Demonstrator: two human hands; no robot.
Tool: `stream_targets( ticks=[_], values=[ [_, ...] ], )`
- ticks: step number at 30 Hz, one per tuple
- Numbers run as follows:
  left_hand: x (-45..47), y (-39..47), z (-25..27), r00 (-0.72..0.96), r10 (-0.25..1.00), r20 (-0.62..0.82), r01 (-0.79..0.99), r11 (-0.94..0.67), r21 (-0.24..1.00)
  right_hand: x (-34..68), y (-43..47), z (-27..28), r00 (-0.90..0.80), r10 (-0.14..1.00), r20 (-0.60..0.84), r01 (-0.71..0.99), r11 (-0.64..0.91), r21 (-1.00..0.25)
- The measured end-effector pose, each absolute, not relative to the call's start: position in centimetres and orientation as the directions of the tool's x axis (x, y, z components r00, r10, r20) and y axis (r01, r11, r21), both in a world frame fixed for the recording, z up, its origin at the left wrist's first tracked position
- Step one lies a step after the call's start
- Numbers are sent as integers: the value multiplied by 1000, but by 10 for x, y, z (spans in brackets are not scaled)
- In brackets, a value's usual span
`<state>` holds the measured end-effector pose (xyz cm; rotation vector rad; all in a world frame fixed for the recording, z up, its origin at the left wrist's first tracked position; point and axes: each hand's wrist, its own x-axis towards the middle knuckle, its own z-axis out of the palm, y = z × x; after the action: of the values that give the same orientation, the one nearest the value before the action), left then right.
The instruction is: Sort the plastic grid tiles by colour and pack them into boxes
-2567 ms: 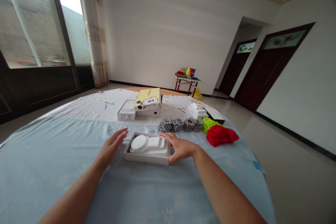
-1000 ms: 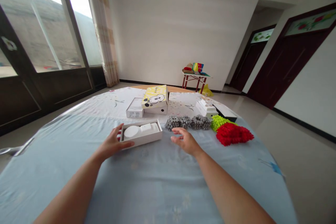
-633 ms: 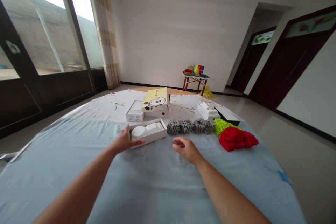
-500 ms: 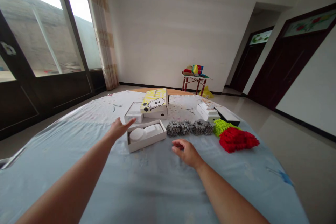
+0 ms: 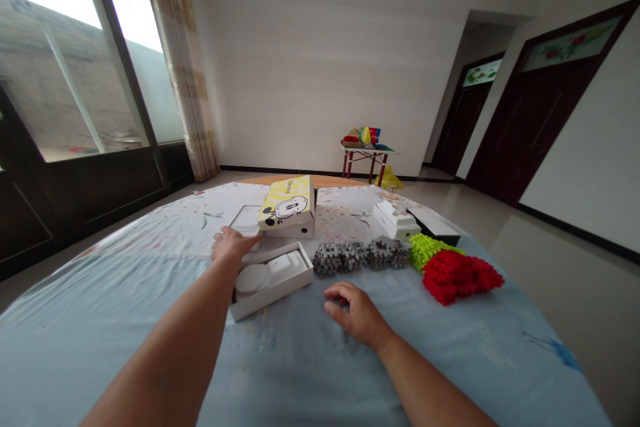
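Observation:
My left hand [image 5: 231, 245] reaches over the near end of a shallow white box [image 5: 247, 217], thumb and fingers spread apart; whether it touches the box I cannot tell. Closer to me lies an open white tray box [image 5: 295, 285] holding a round white piece [image 5: 253, 279] and a squarish white piece [image 5: 283, 265]. Over the blue cloth to its right, my right hand [image 5: 357, 310] hovers or rests with loosely curled fingers and a gap at the thumb, holding nothing. Grey interlocking plastic pieces [image 5: 355, 255] lie in clumps just beyond it.
A yellow and white cartoon box [image 5: 287, 207] stands behind the tray box. To the right are a white box with white items on it [image 5: 396, 219], a dark-edged white lid [image 5: 434, 227], green pieces [image 5: 429, 250] and red pieces [image 5: 460, 275]. A small side table [image 5: 370, 149] stands by the wall.
My left hand has moved forward onto the near end of the shallow white box. My right hand has stayed in about the same place. The view has shifted slightly.

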<state>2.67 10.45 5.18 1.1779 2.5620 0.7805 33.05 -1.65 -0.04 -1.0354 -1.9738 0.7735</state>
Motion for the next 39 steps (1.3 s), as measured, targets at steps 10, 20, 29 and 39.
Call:
stream_targets(
  ticks=[10,20,29,39],
  values=[
    [-43,-14,62,-578,764,286,720,314,619,334,-9,-7,-288,903,320,332,407,-851],
    [3,-104,95,-242,922,301,634,-85,769,357,6,17,6,964,265,105,263,-959],
    [104,-114,62,286,863,415,683,-488,544,380,-28,76,-5,834,552,368,515,-775],
    [125,-111,38,259,796,547,823,-478,307,376,-25,50,44,907,419,432,361,-827]
  ],
)
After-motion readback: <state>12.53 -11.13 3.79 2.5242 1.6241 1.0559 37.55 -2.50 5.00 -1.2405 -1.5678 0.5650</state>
